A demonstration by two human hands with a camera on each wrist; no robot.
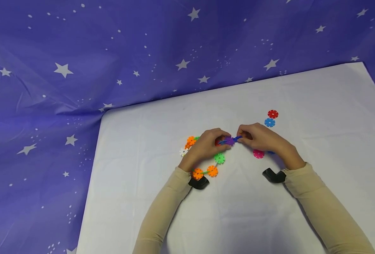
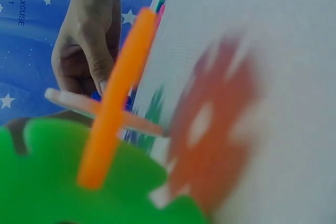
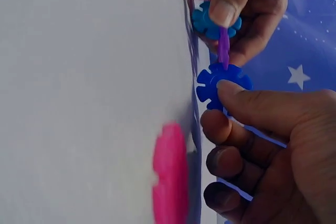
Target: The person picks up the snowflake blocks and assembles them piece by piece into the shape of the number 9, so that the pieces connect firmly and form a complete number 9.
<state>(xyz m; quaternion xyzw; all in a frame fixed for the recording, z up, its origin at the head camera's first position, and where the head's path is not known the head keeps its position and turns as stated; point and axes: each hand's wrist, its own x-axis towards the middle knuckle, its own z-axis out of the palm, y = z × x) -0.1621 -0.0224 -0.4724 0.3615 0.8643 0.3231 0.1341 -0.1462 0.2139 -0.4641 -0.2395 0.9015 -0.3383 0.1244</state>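
Head view, white table sheet [image 1: 317, 116]: left hand [image 1: 206, 146] pinches the purple disc [image 1: 229, 141] at the end of a chain of snowflake discs [image 1: 212, 171] that curves near and left under its wrist. Right hand [image 1: 260, 138] pinches a blue disc [image 3: 223, 85], edge-on against the purple one. Loose: pink disc [image 1: 258, 153] just near the right hand; red disc [image 1: 272, 114] and light-blue disc [image 1: 269, 122] just beyond it.

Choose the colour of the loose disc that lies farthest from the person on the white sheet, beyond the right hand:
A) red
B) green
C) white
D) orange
A: in the head view the red disc lies at the far end, just beyond a blue disc, both past the right hand.
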